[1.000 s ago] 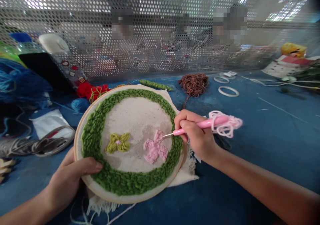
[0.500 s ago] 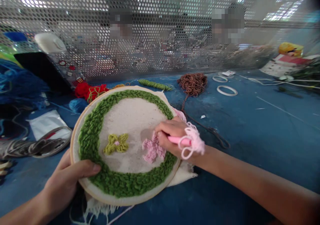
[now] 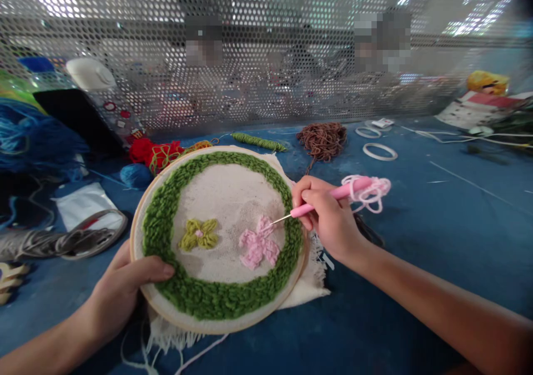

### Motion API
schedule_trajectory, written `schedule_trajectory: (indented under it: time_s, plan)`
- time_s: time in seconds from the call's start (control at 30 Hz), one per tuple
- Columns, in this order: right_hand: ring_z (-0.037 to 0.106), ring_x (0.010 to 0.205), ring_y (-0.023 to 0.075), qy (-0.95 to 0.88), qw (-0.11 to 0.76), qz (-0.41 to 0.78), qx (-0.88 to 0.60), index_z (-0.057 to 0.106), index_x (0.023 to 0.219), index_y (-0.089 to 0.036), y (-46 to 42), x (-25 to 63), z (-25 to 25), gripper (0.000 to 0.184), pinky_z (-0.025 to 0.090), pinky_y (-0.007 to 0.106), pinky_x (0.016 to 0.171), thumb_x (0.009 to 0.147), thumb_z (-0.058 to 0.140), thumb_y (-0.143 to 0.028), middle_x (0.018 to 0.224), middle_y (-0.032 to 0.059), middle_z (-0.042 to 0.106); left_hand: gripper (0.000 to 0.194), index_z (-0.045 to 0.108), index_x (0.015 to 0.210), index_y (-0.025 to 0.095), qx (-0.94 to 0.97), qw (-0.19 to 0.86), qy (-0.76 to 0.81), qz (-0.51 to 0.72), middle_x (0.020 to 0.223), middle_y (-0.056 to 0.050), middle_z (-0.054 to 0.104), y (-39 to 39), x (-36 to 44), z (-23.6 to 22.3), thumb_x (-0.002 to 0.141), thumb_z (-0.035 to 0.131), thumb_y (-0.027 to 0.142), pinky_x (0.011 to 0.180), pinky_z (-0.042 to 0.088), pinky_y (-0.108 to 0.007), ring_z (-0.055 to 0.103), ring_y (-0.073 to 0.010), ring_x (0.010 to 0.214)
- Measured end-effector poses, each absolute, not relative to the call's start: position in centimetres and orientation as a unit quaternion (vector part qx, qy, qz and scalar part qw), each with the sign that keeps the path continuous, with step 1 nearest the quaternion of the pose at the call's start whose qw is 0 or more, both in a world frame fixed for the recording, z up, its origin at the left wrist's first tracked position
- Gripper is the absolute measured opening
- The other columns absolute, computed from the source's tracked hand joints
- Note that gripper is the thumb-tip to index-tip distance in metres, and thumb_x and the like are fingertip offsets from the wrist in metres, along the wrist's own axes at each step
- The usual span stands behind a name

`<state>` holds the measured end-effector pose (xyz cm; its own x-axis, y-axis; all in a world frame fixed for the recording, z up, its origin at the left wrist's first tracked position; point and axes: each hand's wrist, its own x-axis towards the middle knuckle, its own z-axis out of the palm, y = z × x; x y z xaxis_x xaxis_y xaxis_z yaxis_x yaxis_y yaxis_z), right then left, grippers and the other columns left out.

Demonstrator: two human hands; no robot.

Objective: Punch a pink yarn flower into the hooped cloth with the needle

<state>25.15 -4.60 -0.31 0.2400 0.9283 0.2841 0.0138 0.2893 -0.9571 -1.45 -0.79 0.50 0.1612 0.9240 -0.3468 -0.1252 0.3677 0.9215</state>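
My left hand (image 3: 124, 289) grips the lower left rim of a round wooden embroidery hoop (image 3: 216, 328), with the thumb lying across the stretched cream cloth (image 3: 225, 197). A ring of green yarn loops (image 3: 220, 300) runs around the cloth, enclosing a yellow-green flower (image 3: 199, 234) and a pink flower (image 3: 258, 244). My right hand (image 3: 327, 219) holds a pink punch needle (image 3: 333, 197) with its thin metal tip (image 3: 277, 219) at the pink flower. Pink yarn (image 3: 368, 191) trails in loose loops from the needle's far end.
Yarn lies around the hoop: a brown coil (image 3: 322, 141), a green skein (image 3: 258, 141), a red tangle (image 3: 154, 156) and a blue heap (image 3: 20, 133). Two white rings (image 3: 378, 151) lie on the blue table (image 3: 416, 253). Blurred people sit behind a perforated metal screen (image 3: 266, 47).
My right hand has moved up and to the right, off the pink flower, and the needle's metal tip shows again. The hoop has shifted slightly to the right.
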Motion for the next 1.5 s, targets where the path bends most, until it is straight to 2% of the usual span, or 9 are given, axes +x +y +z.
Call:
schedule_trajectory:
  time_s: [0.27,0.47,0.53,0.7,0.87,0.97,1.33,1.43,1.5]
  plan:
    - [0.041,0.044,0.0074,-0.596,0.558,0.291,-0.499,0.052,0.069,-0.020,-5.0,25.1,-0.1,0.024,0.032,0.021,0.044,0.090,0.042,-0.019,0.050,-0.0062,0.045,0.093,0.056,0.131,0.029,0.380,0.638,0.546,0.388,0.082,0.002,0.079,-1.4,-1.4,1.1,0.041,0.070,0.009,0.051,0.063,-0.035,0.074,-0.0336,0.071]
    - [0.050,0.059,0.0125,-0.786,0.386,0.057,-0.479,0.055,0.073,-0.019,-4.1,23.9,-0.8,0.012,0.036,0.031,0.061,0.083,0.050,-0.015,0.065,-0.0006,0.060,0.099,0.054,0.133,0.035,0.399,0.565,0.609,0.389,0.066,0.006,0.077,-2.5,-1.7,1.9,0.038,0.072,0.014,0.042,0.061,-0.038,0.072,-0.0358,0.061]
    - [0.051,0.062,0.0140,-0.796,0.362,0.045,-0.483,0.056,0.070,-0.019,-3.7,23.4,-0.9,0.012,0.035,0.034,0.066,0.080,0.052,-0.014,0.066,0.0007,0.062,0.099,0.056,0.132,0.034,0.392,0.574,0.610,0.380,0.064,0.005,0.077,-2.5,-1.7,1.9,0.037,0.073,0.013,0.040,0.059,-0.038,0.072,-0.0365,0.060]
    - [0.046,0.050,0.0094,-0.713,0.434,0.198,-0.513,0.053,0.074,-0.019,-4.0,23.9,-0.6,0.022,0.036,0.024,0.050,0.093,0.042,-0.022,0.057,-0.0038,0.051,0.091,0.056,0.132,0.029,0.398,0.638,0.546,0.370,0.084,0.001,0.079,-1.6,-1.5,1.3,0.044,0.066,0.009,0.036,0.056,-0.029,0.073,-0.0340,0.069]
    - [0.040,0.040,0.0074,-0.568,0.597,0.292,-0.486,0.052,0.067,-0.019,-4.5,25.3,-1.0,0.024,0.029,0.021,0.039,0.089,0.042,-0.018,0.048,-0.0059,0.045,0.077,0.062,0.126,0.020,0.416,0.650,0.515,0.372,0.081,-0.002,0.079,-1.0,-1.5,0.9,0.049,0.066,0.011,0.035,0.054,-0.026,0.073,-0.0304,0.063]
    - [0.037,0.037,0.0070,-0.534,0.630,0.289,-0.484,0.052,0.063,-0.020,-4.5,25.5,-1.1,0.025,0.025,0.021,0.036,0.086,0.043,-0.017,0.044,-0.0061,0.042,0.080,0.060,0.127,0.023,0.414,0.643,0.524,0.375,0.074,0.001,0.078,-1.0,-1.6,0.8,0.049,0.070,0.011,0.039,0.057,-0.029,0.071,-0.0287,0.056]
    - [0.042,0.042,0.0079,-0.575,0.582,0.313,-0.483,0.052,0.068,-0.020,-4.5,25.3,-0.8,0.022,0.032,0.024,0.043,0.089,0.044,-0.019,0.048,-0.0060,0.046,0.097,0.049,0.137,0.029,0.390,0.626,0.572,0.358,0.075,0.001,0.078,-0.8,-1.7,1.0,0.043,0.066,0.010,0.043,0.061,-0.037,0.072,-0.0341,0.059]
    - [0.045,0.048,0.0088,-0.654,0.517,0.246,-0.495,0.053,0.072,-0.020,-4.6,25.1,-0.5,0.020,0.035,0.025,0.048,0.090,0.045,-0.022,0.054,-0.0051,0.049,0.094,0.055,0.132,0.031,0.396,0.623,0.560,0.376,0.079,0.002,0.079,-1.4,-1.4,1.4,0.041,0.068,0.011,0.044,0.062,-0.038,0.073,-0.0361,0.065]
    - [0.049,0.056,0.0104,-0.708,0.453,0.174,-0.513,0.055,0.074,-0.020,-4.6,24.6,-0.4,0.017,0.039,0.026,0.055,0.089,0.048,-0.024,0.062,-0.0027,0.055,0.095,0.056,0.130,0.034,0.398,0.605,0.561,0.401,0.070,0.006,0.077,-2.1,-1.7,1.5,0.039,0.071,0.010,0.043,0.061,-0.036,0.072,-0.0350,0.062]
